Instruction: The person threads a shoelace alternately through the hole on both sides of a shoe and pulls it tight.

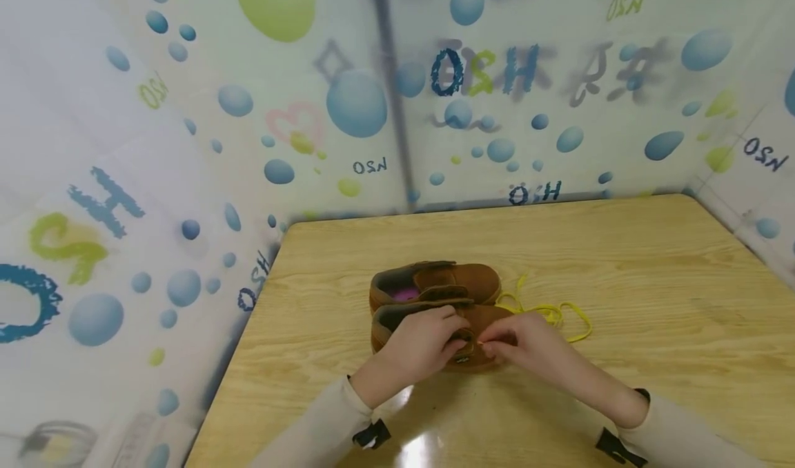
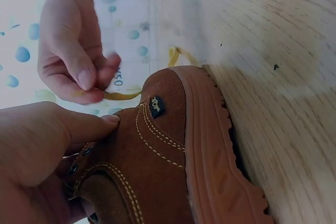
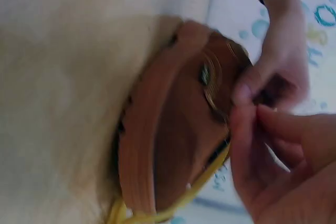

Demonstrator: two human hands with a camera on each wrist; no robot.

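Observation:
Two brown lace-up shoes lie side by side, toes to the right. On the nearer shoe [image 1: 481, 361], my left hand [image 1: 422, 340] pinches the eyelet flap between thumb and fingers. Eyelets and yellow stitching show beside the left thumb [image 2: 100, 127] in the left wrist view. My right hand [image 1: 528, 340] is just over the toe side of that shoe and pinches the end of a yellow shoelace [image 2: 122, 96] between thumb and forefinger. The fingertips of both hands nearly meet in the right wrist view. The farther shoe [image 1: 481, 281] is untouched.
More yellow lace [image 1: 577, 313] trails in loops on the wooden table [image 1: 652, 268], right of the toes. Walls covered with a bubble-printed sheet [image 1: 298, 109] stand behind the table and on both sides.

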